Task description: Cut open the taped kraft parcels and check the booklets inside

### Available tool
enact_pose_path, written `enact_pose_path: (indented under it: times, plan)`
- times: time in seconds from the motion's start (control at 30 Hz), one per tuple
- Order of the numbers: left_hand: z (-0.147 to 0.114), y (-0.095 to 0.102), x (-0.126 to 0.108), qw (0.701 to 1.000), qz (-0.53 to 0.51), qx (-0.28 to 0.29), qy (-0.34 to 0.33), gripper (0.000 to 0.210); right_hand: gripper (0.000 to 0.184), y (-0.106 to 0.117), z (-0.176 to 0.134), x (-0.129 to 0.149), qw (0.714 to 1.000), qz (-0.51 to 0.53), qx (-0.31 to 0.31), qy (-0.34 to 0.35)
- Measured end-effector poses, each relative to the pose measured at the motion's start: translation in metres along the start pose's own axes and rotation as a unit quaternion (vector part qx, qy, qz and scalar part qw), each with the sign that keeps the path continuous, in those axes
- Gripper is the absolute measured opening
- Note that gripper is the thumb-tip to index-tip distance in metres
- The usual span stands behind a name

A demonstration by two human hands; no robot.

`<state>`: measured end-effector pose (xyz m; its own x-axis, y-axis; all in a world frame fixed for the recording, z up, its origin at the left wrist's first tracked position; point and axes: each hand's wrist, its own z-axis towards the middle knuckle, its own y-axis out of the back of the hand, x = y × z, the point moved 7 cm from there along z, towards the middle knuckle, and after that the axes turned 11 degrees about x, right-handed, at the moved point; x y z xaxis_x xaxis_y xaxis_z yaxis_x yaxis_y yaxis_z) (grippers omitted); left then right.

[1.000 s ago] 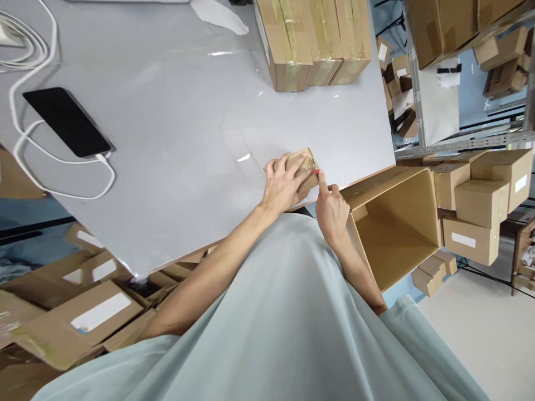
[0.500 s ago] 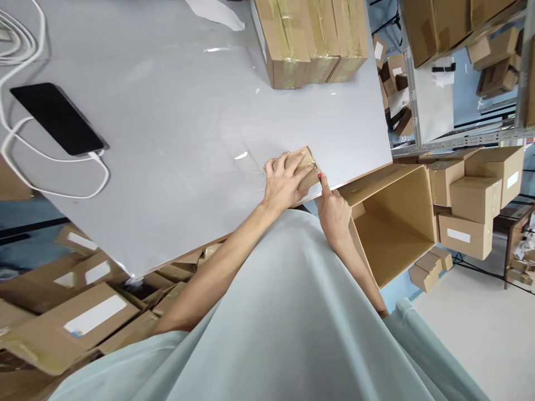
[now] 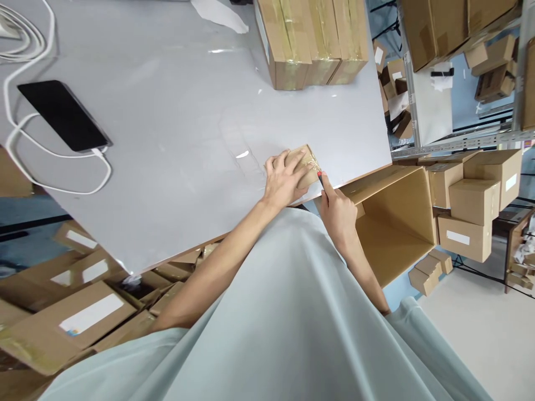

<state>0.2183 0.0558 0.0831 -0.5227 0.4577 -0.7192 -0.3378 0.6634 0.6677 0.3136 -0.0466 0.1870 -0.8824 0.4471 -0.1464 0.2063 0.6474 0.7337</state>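
As the head view shows, both hands are engaged at the near edge of the counter (image 3: 175,139). The small box (image 3: 307,155) lies there, taped at its right-hand end, directly beneath the left hand (image 3: 282,181). That hand is part-open, fingers spread across the top, and has hold of the box. The right hand (image 3: 337,211) is closed around a slim red-and-black tool (image 3: 320,175), index finger extended along it. The tool's front end is at the taped end of the box (actual contact cannot be confirmed at this size).

Governing relation: the box lies ahead and to the left of the right hand, its taped end facing that hand. The left hand is the nearer, being upon it. The long axis appears to run roughly left to right, slightly slanted; the covered left end prevents certainty.

Surroundings: three taped cartons (image 3: 288,75) stand farther back on the counter, a phone (image 3: 62,116) lies well to the left, and an open carton (image 3: 397,223) sits right of the right hand.
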Motion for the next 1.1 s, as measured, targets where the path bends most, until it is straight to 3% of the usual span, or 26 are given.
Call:
enact_pose_path:
  times: [0.27, 0.47, 0.73, 0.87, 1.0, 1.1]
  plan:
    - [0.001, 0.0, 0.0, 1.0, 0.026, 0.008, -0.012, 0.075, 0.07, -0.016, 0.037, 0.005, 1.0, -0.015, -0.01, -0.015]
    - [-0.002, -0.005, -0.005, 0.999, 0.02, 0.022, -0.02, 0.076, 0.072, -0.025, 0.021, -0.01, 0.999, -0.015, 0.015, -0.032]
    - [-0.002, -0.008, -0.003, 0.999, 0.018, 0.018, -0.041, 0.072, 0.065, -0.017, 0.004, -0.024, 0.998, 0.018, 0.051, -0.026]
    - [-0.003, -0.003, 0.006, 0.999, 0.022, 0.009, -0.038, 0.072, 0.063, -0.006, -0.004, -0.039, 0.994, 0.106, -0.015, 0.002]
    - [-0.015, 0.002, 0.014, 0.998, 0.033, 0.015, -0.049, 0.073, 0.056, -0.018, 0.039, -0.068, 0.95, 0.284, -0.123, 0.036]
    - [-0.037, 0.011, 0.026, 0.999, 0.03, 0.004, -0.037, 0.095, 0.042, -0.057, 0.107, -0.077, 0.891, 0.449, -0.059, 0.035]
